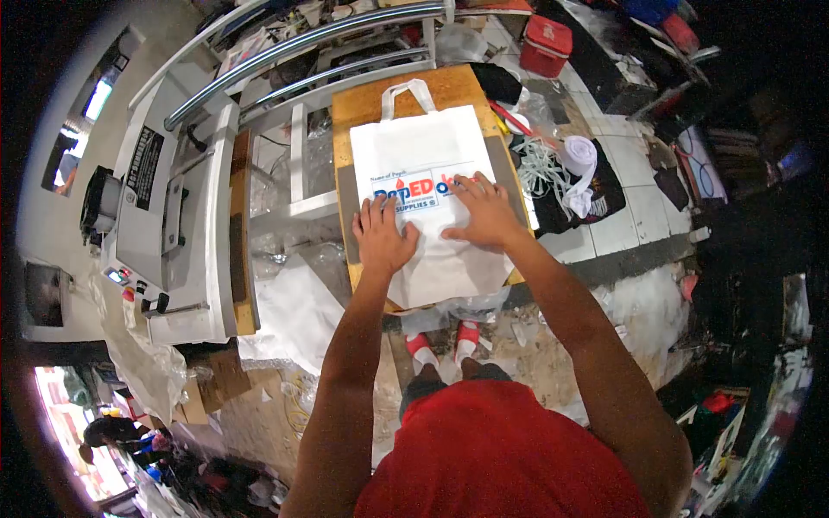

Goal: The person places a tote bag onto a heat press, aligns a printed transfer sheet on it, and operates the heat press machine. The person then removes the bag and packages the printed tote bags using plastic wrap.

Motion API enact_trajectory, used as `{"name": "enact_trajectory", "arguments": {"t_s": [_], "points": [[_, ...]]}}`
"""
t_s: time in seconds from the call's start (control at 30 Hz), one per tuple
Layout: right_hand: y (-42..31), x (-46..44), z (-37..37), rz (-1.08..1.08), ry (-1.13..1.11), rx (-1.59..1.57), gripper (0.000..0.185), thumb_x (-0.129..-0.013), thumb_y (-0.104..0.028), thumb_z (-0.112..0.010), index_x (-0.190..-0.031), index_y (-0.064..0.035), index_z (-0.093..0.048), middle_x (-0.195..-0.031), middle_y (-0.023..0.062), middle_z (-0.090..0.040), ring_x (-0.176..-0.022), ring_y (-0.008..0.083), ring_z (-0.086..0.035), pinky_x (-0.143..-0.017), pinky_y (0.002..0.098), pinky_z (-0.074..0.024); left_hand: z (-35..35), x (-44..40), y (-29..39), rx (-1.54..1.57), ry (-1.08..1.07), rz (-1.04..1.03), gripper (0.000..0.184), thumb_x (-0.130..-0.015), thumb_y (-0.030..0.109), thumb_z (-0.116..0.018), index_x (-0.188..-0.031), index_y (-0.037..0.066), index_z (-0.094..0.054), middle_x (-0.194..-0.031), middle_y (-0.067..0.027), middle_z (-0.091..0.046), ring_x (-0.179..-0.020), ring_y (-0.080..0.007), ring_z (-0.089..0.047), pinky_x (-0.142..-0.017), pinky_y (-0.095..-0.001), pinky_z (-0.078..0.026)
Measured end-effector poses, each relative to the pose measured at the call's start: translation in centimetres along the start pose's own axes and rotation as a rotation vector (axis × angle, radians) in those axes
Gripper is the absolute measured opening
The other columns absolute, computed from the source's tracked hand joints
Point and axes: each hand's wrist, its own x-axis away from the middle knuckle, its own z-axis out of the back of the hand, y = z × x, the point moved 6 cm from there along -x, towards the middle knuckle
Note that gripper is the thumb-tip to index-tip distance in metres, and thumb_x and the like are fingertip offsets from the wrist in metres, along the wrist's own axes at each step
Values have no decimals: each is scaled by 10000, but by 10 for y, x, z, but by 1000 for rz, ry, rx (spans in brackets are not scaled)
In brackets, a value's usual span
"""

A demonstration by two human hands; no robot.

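A white tote bag (432, 259) with blue and red printed lettering lies flat on a wooden board (354, 99), its handle loop pointing away from me. My left hand (382, 235) rests palm down on the left part of the print, fingers spread. Over the right part of the print lies my right hand (485, 211), also flat with its fingers apart. Both hands touch the fabric and cover some of the letters. Neither hand grips anything.
Left of the board stands a grey machine (164, 224) with a metal rail (302, 52). To the right, a white fabric roll (579, 155) and pale strips (542, 173) lie on black cloth (604, 194). A red box (546, 45) sits farther back.
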Motion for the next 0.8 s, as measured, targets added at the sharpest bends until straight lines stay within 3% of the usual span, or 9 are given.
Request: {"name": "enact_trajectory", "arguments": {"t_s": [0.33, 0.8], "points": [[-2, -2, 5, -24, -19, 41, 1019, -675, -666, -742, -1464, -108, -419, -1525, 87, -362, -1426, 371, -263, -1122, 585, -221, 4, 0, 3, -17, -16, 4, 604, -797, 339, -602, -1341, 88, -524, -1400, -137, -473, -1370, -382, -350, -1117, -596, -233], [-5, 1, 9, -7, 16, 31, 1015, -674, -676, -739, -1460, -117, -423, -1515, 96, -366, -1419, 385, -272, -1101, 588, -249, 1, 1, 2, -27, -34, 3, 640, -806, 333, -611, -1395, 118, -483, -1437, -130, -435, -1383, -390, -329, -1124, -594, -225]]}}
